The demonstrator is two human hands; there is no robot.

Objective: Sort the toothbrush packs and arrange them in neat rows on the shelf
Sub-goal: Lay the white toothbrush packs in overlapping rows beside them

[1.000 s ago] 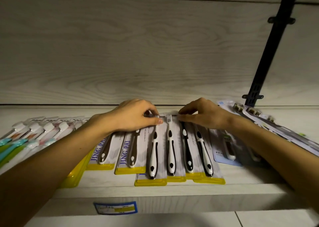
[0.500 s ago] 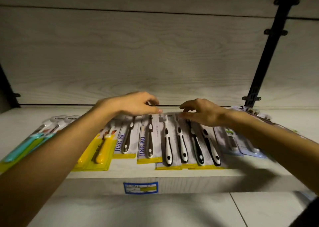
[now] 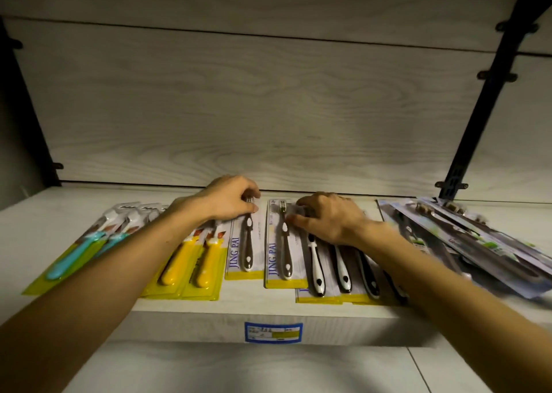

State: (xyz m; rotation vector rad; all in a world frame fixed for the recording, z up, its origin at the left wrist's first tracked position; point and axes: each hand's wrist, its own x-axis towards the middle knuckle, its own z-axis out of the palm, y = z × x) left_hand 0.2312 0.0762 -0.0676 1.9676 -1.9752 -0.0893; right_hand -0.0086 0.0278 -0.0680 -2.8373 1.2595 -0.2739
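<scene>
Head view looks down on a pale wood-grain shelf point(image 3: 89, 201) where my two bare arms reach toward its back edge. "JING PAI" is printed in blue up the left side of two yellow-bottomed cards near the middle: the left JING PAI pack point(image 3: 245, 244) and the right JING PAI pack point(image 3: 280, 249), each holding a dark-handled brush. My left hand point(image 3: 231, 200) curls its fingers round the top of the left one, by the brush head; my right hand point(image 3: 324, 218) presses bent fingers on the top of the right one and on the overlapped black-and-white handled packs point(image 3: 331, 268) beside it. Toward the left edge lie yellow-handled packs point(image 3: 194, 262) and turquoise-handled packs point(image 3: 77, 252), partly hidden by my left forearm. Near the right edge a loose pile of grey packs point(image 3: 466, 237) sits askew below a black bracket point(image 3: 457, 180). On the front edge is a blue-bordered price label point(image 3: 273, 332), its writing too small to read.
</scene>
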